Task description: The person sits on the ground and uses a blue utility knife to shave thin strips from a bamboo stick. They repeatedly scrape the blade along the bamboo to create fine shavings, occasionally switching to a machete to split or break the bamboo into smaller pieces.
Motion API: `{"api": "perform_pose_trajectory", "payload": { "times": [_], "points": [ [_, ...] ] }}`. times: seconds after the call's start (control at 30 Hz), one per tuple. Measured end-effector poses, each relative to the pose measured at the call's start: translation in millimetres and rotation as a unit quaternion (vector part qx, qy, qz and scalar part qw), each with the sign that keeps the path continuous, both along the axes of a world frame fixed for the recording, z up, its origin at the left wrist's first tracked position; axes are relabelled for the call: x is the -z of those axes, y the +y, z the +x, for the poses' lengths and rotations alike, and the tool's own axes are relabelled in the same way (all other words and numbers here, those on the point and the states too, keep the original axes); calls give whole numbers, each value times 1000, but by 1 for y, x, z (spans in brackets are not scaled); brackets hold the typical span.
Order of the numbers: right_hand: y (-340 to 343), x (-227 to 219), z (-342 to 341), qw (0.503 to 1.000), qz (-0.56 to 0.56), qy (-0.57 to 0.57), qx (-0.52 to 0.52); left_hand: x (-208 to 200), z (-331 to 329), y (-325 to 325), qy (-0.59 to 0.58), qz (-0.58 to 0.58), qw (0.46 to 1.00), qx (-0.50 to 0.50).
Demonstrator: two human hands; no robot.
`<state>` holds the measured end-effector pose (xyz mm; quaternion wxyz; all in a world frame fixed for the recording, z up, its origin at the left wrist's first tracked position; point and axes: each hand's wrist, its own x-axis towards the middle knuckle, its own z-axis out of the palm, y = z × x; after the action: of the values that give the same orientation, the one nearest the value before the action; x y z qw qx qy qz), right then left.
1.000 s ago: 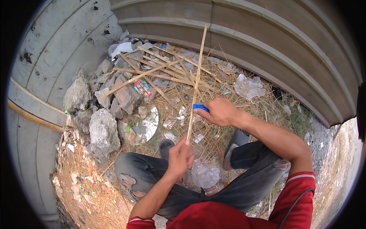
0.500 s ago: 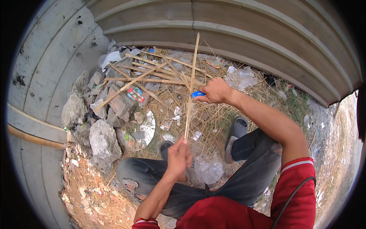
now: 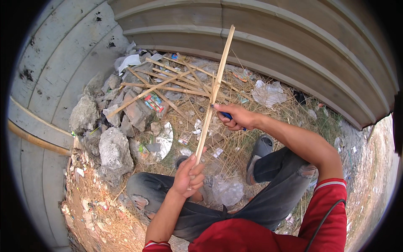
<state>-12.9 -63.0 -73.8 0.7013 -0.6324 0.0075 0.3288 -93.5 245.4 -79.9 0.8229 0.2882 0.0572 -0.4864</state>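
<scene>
Ribbed brown metal sheeting closes off the far side of this littered corner, and a pale panelled wall stands to the left, with straw-strewn ground between them. Someone in a red shirt and ripped dark jeans sits low before me, knees spread, a grey sandal showing on the right foot. Their left hand is closed around the lower end of a long pale wooden strip, which slants up and away over the ground, its top standing against the metal sheeting from this angle. Fingers curled, the right hand holds a blue tool firmly, its front end up against the strip near the middle; whether the edge has bitten in, I can't tell. Beyond, more wooden strips lie crisscrossed, partly over grey rocks, near a red packet. A broken white disc lies nearer the person, and a clear plastic bag sits between the legs.
</scene>
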Motion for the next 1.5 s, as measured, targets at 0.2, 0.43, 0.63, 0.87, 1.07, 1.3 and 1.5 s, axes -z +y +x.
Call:
{"api": "perform_pose_trajectory", "payload": {
  "times": [0.2,0.43,0.63,0.87,1.07,1.3,1.5],
  "points": [
    [-13,-17,-4,890,-358,-278,-45,-5,2,-9,-85,126,988,9],
    [-46,-39,-8,732,-461,-500,-38,-6,4,-16,-109,133,985,10],
    [-22,-52,-11,695,-400,-595,60,-5,9,-11,-103,140,984,34],
    [-33,-29,1,676,-441,-581,-105,-6,11,-9,-92,175,978,65],
    [-19,-11,3,764,-348,-544,-1,-7,10,-11,-90,192,975,67],
    [-8,-9,9,854,-311,-382,166,-3,0,-39,-221,257,940,46],
    [-11,-3,21,924,-204,-217,242,26,-15,-44,-445,373,814,-7]
  ]
}}
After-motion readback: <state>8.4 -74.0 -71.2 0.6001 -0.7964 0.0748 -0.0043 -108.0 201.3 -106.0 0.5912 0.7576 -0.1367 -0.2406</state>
